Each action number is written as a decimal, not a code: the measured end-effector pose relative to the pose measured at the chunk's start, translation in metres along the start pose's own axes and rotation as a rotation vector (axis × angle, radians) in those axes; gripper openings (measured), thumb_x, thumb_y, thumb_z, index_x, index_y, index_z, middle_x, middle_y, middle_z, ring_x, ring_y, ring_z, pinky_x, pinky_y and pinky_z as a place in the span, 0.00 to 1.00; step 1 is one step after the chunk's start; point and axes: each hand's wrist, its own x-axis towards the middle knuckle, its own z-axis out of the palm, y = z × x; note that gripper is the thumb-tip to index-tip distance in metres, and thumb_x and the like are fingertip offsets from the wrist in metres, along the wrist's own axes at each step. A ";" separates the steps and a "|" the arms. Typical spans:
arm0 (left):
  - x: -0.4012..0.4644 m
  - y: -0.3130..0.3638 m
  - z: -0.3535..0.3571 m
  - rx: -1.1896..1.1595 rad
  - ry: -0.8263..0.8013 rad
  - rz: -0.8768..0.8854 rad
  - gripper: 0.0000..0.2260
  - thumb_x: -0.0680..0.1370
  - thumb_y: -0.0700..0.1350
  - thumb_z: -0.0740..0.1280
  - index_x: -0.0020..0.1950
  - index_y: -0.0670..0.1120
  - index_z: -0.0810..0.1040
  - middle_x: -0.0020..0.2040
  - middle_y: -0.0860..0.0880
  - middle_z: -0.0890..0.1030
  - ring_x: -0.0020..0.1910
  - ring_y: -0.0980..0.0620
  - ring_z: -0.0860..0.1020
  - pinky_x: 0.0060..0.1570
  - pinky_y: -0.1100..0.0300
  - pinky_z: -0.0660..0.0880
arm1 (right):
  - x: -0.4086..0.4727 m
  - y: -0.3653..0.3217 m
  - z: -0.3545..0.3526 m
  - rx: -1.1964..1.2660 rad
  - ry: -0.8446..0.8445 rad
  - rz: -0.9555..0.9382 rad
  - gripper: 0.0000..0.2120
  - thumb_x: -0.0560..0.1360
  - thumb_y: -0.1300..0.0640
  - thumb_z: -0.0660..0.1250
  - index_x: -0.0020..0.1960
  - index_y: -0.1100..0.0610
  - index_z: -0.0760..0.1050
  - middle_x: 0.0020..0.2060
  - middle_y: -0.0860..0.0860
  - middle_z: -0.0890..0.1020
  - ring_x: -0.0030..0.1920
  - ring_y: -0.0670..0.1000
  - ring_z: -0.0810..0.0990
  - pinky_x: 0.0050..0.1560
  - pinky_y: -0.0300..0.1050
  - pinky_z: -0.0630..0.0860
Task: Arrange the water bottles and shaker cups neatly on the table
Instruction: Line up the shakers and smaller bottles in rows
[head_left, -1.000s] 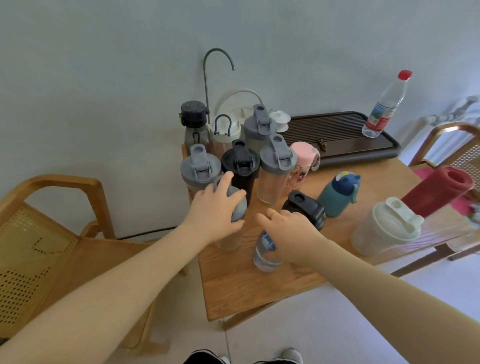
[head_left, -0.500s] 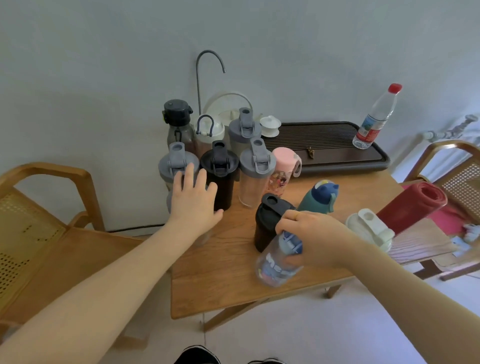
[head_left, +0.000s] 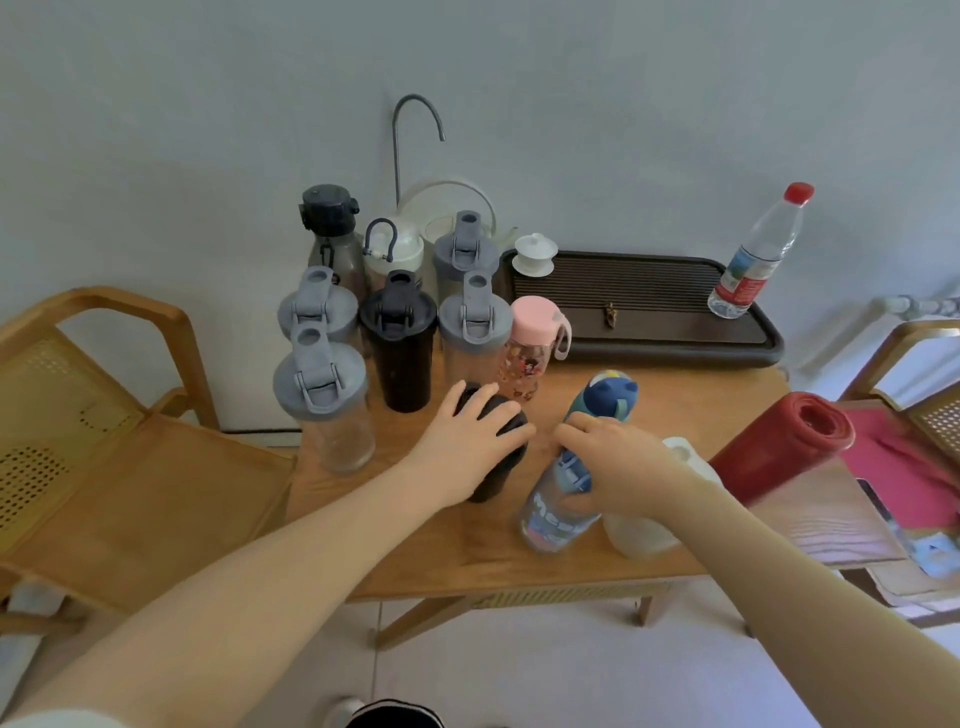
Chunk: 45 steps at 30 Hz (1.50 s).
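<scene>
Several shaker cups with grey lids stand grouped at the table's back left, the nearest one (head_left: 324, 400) clear, beside a black shaker (head_left: 401, 343) and a pink-lidded bottle (head_left: 527, 348). My left hand (head_left: 470, 444) rests on top of a second black shaker (head_left: 493, 480) in the middle of the wooden table (head_left: 467, 556). My right hand (head_left: 618, 467) grips a clear blue-capped bottle (head_left: 553, 519), held tilted above the table. A teal bottle with a dark blue lid (head_left: 605, 397) stands behind it. A white shaker (head_left: 644, 530) is mostly hidden under my right arm.
A dark tea tray (head_left: 670, 332) sits at the back right with a red-capped water bottle (head_left: 756, 254) and a white lidded cup (head_left: 535, 254). A rolled red mat (head_left: 784, 447) lies at the right edge. Wooden chairs (head_left: 104, 415) flank the table. A gooseneck tap (head_left: 410, 130) rises behind.
My left hand has left the grey-lidded clear shaker at the left and moved right onto the black shaker. My right hand still holds the clear bottle, now further right.
</scene>
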 end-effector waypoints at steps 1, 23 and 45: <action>-0.002 -0.005 -0.001 0.030 0.006 0.018 0.30 0.77 0.39 0.63 0.74 0.52 0.53 0.76 0.47 0.54 0.75 0.41 0.47 0.72 0.43 0.45 | 0.005 0.003 0.002 -0.006 0.000 -0.013 0.19 0.70 0.47 0.68 0.56 0.53 0.68 0.52 0.48 0.71 0.45 0.48 0.68 0.42 0.40 0.65; -0.078 -0.103 -0.013 -0.254 0.184 -0.530 0.42 0.70 0.58 0.70 0.75 0.52 0.49 0.77 0.44 0.40 0.75 0.40 0.46 0.70 0.43 0.57 | 0.061 -0.017 -0.025 -0.088 0.146 -0.097 0.32 0.68 0.34 0.65 0.63 0.53 0.65 0.61 0.50 0.72 0.61 0.54 0.71 0.61 0.48 0.67; -0.075 -0.156 0.005 -0.203 0.031 -0.379 0.44 0.70 0.58 0.69 0.75 0.55 0.42 0.76 0.45 0.40 0.73 0.35 0.49 0.68 0.43 0.62 | 0.135 -0.117 -0.002 0.103 0.184 0.119 0.47 0.69 0.44 0.71 0.76 0.51 0.46 0.77 0.54 0.45 0.73 0.60 0.59 0.68 0.56 0.65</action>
